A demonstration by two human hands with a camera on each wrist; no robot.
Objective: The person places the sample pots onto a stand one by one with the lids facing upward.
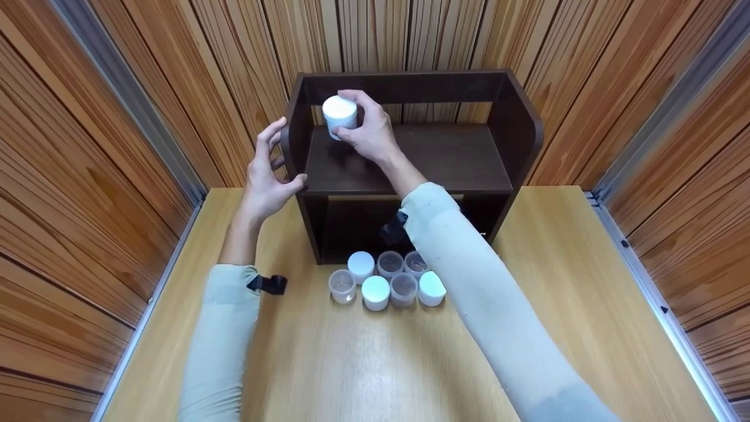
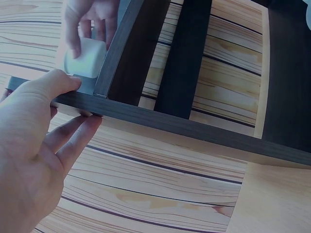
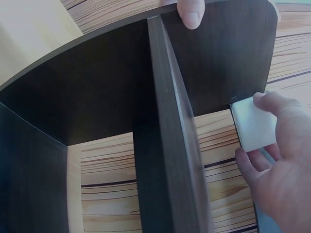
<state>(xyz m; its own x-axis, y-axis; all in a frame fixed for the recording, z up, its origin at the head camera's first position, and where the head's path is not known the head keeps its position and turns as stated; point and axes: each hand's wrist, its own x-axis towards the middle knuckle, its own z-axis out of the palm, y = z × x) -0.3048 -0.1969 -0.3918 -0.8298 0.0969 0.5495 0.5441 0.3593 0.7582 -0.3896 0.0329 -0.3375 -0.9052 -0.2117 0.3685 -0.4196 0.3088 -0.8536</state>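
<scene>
My right hand (image 1: 370, 126) grips a small white-lidded plastic jar (image 1: 340, 114), held upright over the left part of the upper shelf of a dark brown shelf unit (image 1: 422, 155). In the right wrist view, thumb and fingers are on opposite sides of the jar (image 3: 253, 124). At the unit's left side panel, my left hand (image 1: 266, 176) holds the front edge. The left wrist view shows the thumb of that left hand (image 2: 36, 121) on one face of the panel (image 2: 146, 117) and the fingers on the other.
On the wooden table (image 1: 363, 363), in front of the unit, stand several jars: white-lidded ones such as this jar (image 1: 375, 292), and clear cups, among them this cup (image 1: 343, 286). Wood-patterned walls (image 1: 633, 76) enclose the table at the back and sides.
</scene>
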